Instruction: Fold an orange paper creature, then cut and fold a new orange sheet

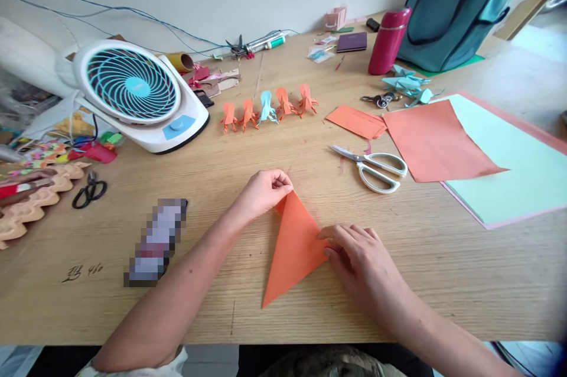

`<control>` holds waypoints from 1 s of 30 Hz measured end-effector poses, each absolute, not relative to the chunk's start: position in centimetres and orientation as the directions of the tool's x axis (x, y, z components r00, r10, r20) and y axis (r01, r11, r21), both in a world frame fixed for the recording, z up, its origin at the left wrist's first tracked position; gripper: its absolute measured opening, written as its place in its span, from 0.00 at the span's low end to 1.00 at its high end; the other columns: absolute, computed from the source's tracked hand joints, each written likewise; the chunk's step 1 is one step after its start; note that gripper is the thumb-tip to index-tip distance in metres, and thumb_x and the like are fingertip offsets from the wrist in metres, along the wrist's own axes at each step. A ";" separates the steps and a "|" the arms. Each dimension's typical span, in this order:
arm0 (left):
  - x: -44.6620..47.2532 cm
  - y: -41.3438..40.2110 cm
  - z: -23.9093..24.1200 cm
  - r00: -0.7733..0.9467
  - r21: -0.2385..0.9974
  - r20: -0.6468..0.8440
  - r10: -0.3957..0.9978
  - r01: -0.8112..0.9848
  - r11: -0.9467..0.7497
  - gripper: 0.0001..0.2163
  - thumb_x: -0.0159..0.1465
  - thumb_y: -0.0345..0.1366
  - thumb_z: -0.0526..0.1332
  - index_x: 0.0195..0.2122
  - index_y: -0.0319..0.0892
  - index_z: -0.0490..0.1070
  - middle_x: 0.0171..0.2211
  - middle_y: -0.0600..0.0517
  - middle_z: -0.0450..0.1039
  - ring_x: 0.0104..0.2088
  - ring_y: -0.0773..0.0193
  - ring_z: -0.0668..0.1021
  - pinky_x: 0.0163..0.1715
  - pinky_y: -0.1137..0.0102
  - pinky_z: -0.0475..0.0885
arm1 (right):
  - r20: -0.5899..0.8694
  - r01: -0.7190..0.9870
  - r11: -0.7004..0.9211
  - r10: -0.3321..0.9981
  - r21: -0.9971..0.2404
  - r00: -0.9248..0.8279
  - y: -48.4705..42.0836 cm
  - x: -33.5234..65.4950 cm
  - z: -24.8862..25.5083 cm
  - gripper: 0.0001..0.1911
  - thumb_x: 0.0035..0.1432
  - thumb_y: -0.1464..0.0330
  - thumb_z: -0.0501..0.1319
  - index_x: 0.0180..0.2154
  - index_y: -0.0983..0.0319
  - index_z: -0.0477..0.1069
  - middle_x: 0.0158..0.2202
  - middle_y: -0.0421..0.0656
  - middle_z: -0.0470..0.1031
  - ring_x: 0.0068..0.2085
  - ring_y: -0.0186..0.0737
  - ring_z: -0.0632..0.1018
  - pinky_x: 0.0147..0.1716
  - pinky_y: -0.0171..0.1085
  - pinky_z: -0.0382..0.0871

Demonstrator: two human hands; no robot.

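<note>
An orange paper folded into a narrow triangle (pixel 292 250) lies on the wooden table (pixel 443 270) in front of me. My left hand (pixel 263 191) pinches the paper's top corner with curled fingers. My right hand (pixel 361 259) lies flat with its fingers stretched out, pressing the triangle's right corner onto the table. White-handled scissors (pixel 374 167) rest just beyond the paper, to the right.
A row of small folded paper figures (pixel 268 108), orange and light blue, stands mid-table. Orange sheets (pixel 436 140) and a pale green sheet (pixel 514 170) lie right. A white fan (pixel 137 93), black scissors (pixel 91 189), a red bottle (pixel 390 40) and a teal bag (pixel 460 10) surround them.
</note>
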State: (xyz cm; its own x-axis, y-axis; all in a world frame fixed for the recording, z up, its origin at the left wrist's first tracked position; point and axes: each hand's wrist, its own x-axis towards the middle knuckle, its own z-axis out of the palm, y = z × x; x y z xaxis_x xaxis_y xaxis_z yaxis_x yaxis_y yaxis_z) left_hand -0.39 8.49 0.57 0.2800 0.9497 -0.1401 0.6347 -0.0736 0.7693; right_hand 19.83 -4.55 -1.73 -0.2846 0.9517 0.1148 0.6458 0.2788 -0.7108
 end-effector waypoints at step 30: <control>-0.7 4.1 -3.2 0.563 0.387 0.327 0.759 0.653 -0.651 0.16 0.66 0.26 0.56 0.55 0.40 0.70 0.55 0.44 0.72 0.54 0.56 0.72 0.52 0.56 0.73 | 0.278 0.710 0.532 0.847 -0.461 -0.453 -5.5 20.1 -4.4 0.18 0.64 0.76 0.49 0.51 0.65 0.70 0.37 0.48 0.72 0.34 0.42 0.68 0.31 0.41 0.60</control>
State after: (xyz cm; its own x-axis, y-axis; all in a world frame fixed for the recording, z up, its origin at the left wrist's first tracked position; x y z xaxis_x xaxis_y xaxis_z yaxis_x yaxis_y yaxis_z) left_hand -0.75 4.13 -3.24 0.5632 0.7590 0.3268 0.6530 -0.6511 0.3868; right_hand 20.13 -5.48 -4.42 -0.4533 0.8469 0.2781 0.7103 0.5317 -0.4613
